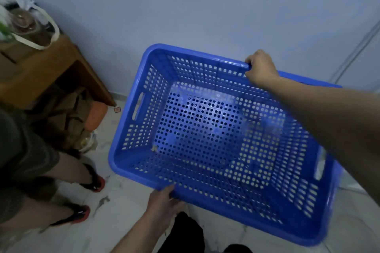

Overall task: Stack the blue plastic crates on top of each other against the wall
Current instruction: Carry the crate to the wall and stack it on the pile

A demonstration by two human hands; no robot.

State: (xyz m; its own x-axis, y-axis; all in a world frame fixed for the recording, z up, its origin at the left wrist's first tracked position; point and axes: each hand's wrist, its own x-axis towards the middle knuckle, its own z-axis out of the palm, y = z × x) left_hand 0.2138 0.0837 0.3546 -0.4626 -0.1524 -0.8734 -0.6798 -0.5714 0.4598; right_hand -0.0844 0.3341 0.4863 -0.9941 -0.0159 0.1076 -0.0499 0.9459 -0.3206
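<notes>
I hold one blue crate [216, 139] by its long rims, open side up, just above the pale floor [115, 222] and close to the wall [185, 6]. My right hand [260, 69] is closed over the far rim; my left hand [164, 201] grips the near rim from below, fingers curled under it. Through the perforated bottom I make out darker blue shapes, which may be another crate beneath, though I cannot tell for sure. I judge this to be the lowering step: next I need to square the crate to the wall and set it down level. To the left a wooden cabinet [51, 68] stands against the wall, with clutter underneath, and another person's legs in black-and-red shoes [94, 183] are near the crate's left end.
</notes>
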